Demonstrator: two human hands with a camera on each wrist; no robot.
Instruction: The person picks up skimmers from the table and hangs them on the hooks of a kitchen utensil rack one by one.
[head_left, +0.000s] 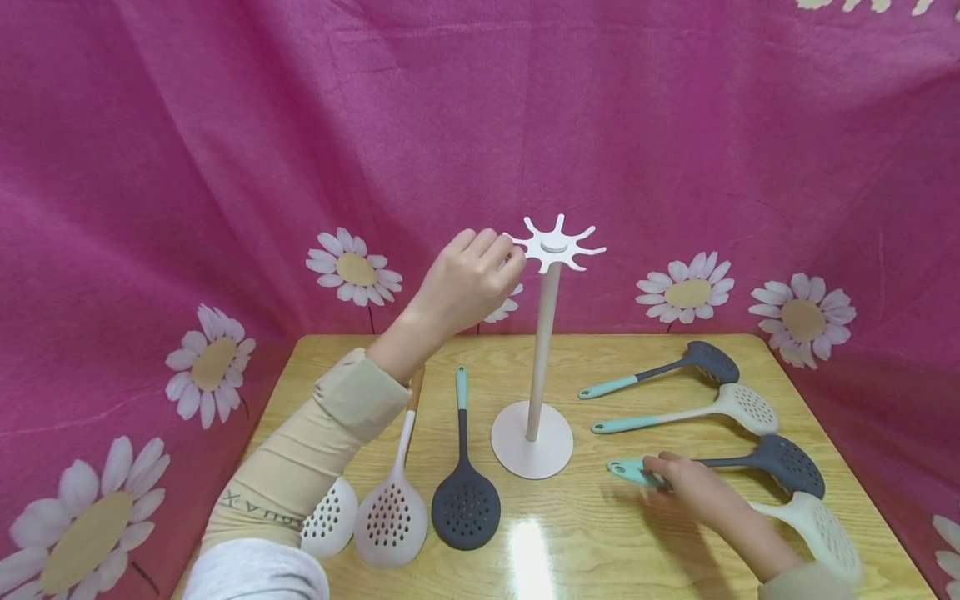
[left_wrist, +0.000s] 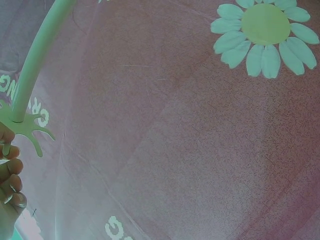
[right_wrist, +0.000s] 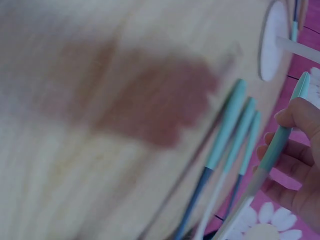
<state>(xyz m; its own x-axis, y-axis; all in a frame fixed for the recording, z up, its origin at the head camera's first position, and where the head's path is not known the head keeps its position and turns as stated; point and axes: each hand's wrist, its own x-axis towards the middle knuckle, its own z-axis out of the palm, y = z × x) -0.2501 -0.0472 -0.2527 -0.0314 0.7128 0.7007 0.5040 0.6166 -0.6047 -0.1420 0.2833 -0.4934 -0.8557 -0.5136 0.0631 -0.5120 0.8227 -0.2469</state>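
My left hand (head_left: 476,275) pinches one prong of the white star-shaped hook top (head_left: 554,245) of an upright utensil stand. In the left wrist view its fingers (left_wrist: 15,182) sit at the prong's end. My right hand (head_left: 701,492) holds a white skimmer (head_left: 825,533) by its mint handle (right_wrist: 274,152), with the perforated head toward the right front. The held handle overlaps that of a dark skimmer (head_left: 795,467) in the head view. Past it lie another white skimmer (head_left: 750,407) and another dark skimmer (head_left: 714,361), their mint handles pointing left.
The stand's round base (head_left: 510,446) rests mid-table. To its left lie a dark slotted turner (head_left: 465,508) with a mint handle, a white slotted turner (head_left: 392,521) with a wooden handle and a white perforated head (head_left: 330,525), partly behind my left sleeve. Pink flowered cloth (head_left: 450,125) surrounds the table.
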